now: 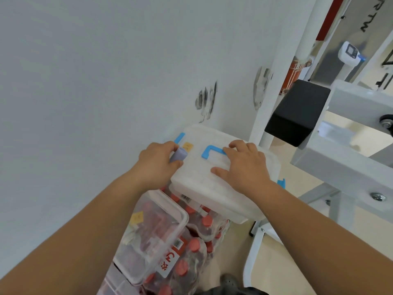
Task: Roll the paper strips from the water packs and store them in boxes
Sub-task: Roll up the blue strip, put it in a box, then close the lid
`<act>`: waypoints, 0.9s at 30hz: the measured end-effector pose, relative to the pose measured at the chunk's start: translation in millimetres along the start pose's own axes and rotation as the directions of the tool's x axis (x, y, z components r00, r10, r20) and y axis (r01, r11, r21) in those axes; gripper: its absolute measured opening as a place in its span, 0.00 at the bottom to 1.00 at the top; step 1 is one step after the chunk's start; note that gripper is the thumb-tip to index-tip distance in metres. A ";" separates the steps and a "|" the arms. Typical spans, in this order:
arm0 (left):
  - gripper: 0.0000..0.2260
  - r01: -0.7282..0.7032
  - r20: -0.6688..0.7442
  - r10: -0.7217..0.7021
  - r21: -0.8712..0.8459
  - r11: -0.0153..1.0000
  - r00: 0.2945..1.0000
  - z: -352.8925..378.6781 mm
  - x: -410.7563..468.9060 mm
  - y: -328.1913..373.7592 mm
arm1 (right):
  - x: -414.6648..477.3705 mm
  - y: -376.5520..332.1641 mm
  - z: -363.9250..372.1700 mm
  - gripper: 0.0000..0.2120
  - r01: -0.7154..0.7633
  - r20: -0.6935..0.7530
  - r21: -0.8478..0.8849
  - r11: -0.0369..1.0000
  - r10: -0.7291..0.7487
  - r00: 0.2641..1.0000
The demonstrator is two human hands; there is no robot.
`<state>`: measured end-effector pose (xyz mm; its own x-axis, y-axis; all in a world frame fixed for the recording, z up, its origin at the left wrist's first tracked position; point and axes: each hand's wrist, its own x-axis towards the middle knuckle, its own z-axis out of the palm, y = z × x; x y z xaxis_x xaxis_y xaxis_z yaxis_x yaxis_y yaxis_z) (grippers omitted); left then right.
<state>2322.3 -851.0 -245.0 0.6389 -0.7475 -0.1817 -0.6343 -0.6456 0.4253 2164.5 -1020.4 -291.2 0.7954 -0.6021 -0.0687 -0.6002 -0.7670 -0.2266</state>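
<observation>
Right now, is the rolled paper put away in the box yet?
Not yet. Done: one strip looks rolled. In hand: the left hand grips that paper roll, and the right hand rests on the white box, whose lid is on. Left: open the box and put the roll inside. More water packs sit underneath.

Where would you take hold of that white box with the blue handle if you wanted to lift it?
Probably the blue handle, from straight above. It sits mid-lid on the white box, so the box should hang level. It lies flat, so tip it up first. The wide, smooth walls look harder to hold.
</observation>
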 end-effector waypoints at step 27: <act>0.08 -0.125 -0.153 0.109 -0.101 0.987 0.982 21.2 -20.2 1.9 | 13.2 -7.5 -9.0 0.37 -0.155 0.047 0.124 0.980 0.150 0.988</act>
<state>2299.0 -840.5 -259.3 0.6251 -0.7805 0.0036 -0.6623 -0.5280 0.5316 2178.8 -1024.6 -281.6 0.6992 -0.6995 -0.1475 -0.7013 -0.6311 -0.3315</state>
